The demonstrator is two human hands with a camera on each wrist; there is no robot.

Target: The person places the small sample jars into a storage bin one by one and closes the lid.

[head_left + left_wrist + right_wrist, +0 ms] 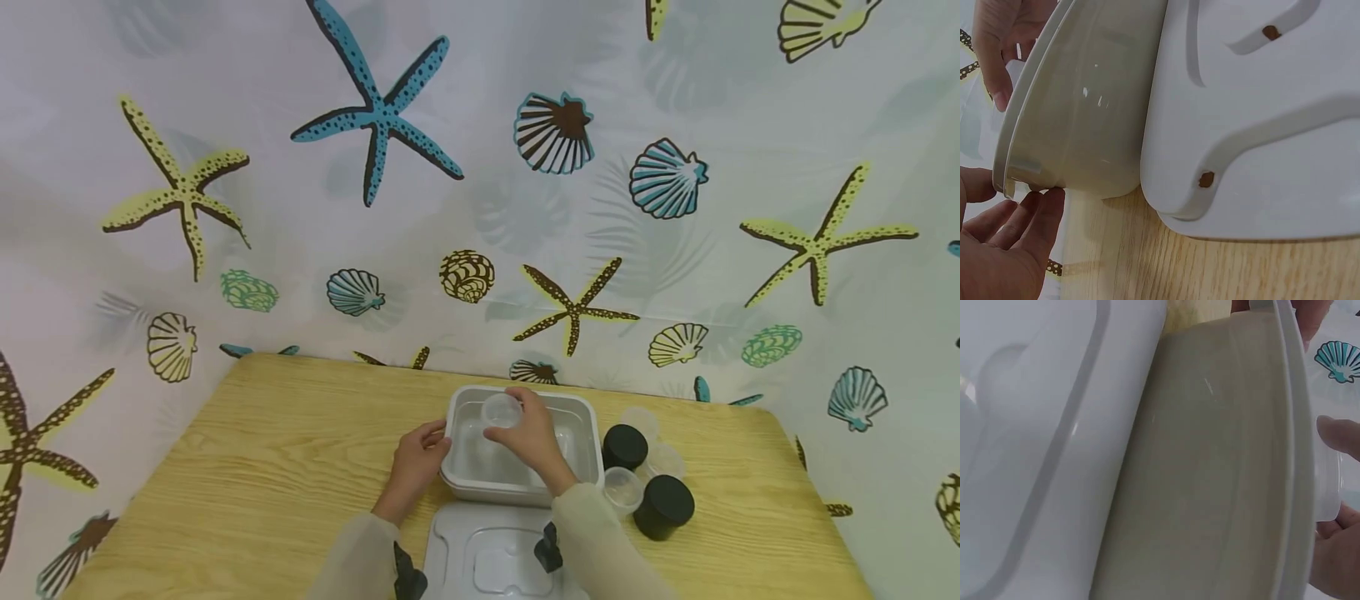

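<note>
A pale grey rectangular plastic tub (495, 493) stands on the table. My left hand (417, 462) holds its left end, thumb at the rim and fingers under the lip, as the left wrist view shows. Over the tub's inside, my right hand (534, 435) holds a small clear plastic cup (501, 411) between thumb and fingers. In the right wrist view the cup (1329, 487) shows partly behind the tub's rim. A white moulded lid (502, 560) lies flat in front of the tub, partly under my right sleeve.
Right of the tub, two black-topped jars (663, 507) stand among several clear plastic cups (623, 490). The wooden table (300, 450) extends to both sides. A curtain with starfish and shells (450, 208) hangs behind it.
</note>
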